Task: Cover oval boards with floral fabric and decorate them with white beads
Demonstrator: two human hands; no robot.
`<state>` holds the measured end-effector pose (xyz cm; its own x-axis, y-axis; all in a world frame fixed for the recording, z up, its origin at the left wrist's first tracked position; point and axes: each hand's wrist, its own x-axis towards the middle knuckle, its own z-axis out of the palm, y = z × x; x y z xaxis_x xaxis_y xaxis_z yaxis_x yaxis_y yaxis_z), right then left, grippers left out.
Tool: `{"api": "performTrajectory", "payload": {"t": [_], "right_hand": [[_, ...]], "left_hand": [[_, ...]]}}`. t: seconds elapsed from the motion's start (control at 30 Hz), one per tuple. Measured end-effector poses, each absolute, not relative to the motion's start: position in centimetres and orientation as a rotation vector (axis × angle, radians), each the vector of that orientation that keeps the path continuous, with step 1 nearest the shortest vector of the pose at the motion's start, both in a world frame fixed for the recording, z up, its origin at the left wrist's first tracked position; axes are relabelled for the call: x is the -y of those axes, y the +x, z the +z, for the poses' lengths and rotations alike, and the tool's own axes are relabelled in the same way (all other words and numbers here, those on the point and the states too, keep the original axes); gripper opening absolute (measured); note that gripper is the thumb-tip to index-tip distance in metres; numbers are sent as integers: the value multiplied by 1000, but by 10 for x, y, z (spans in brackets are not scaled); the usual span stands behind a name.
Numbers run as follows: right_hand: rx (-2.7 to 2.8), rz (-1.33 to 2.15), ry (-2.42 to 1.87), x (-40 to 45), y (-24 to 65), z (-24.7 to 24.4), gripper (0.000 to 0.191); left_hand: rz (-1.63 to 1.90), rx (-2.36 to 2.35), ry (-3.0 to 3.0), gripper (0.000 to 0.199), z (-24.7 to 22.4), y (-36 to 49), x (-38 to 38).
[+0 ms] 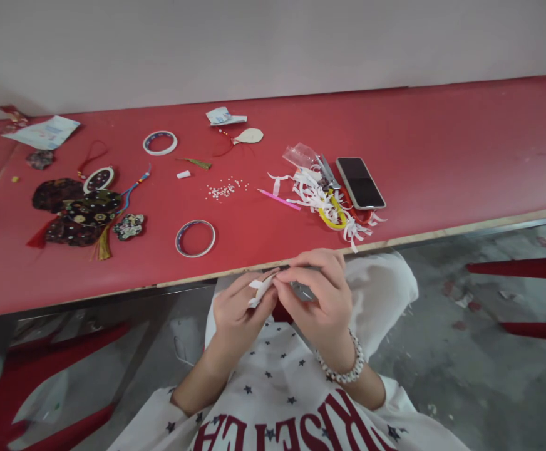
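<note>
My left hand (240, 310) and my right hand (317, 291) are close together just below the red table's front edge. Between them, a small strip of white paper (260, 290) is pinched by the fingers of both hands, its frayed end pointing down and left. A small grey metallic piece (302, 290) shows beneath my right fingers, but it is too hidden to name. A white beaded bracelet (341, 360) circles my right wrist.
The red table (273, 125) holds white paper shreds, scissors, a phone, beads, tape rolls and fabric ornaments with tassels. Red chairs (521, 269) stand on the concrete floor to the right and lower left. A pale wall rises behind the table.
</note>
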<state>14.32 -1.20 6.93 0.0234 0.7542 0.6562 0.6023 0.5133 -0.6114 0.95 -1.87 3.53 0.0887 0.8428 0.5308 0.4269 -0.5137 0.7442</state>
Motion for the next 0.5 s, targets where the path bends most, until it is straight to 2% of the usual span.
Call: {"api": "performTrajectory", "payload": {"t": [0.13,0.33,0.5], "right_hand": [[1664,157,-1134,14,142,73,18],[1622,300,-1082,14,139,71,20],[1650,373,-1029,13,141,71,17]], "left_hand": [[1373,-1284,2111,17,40,10,23],[1376,-1315,2190,10,49,13,23],[1355,-1338,2253,22,51,13,22]]}}
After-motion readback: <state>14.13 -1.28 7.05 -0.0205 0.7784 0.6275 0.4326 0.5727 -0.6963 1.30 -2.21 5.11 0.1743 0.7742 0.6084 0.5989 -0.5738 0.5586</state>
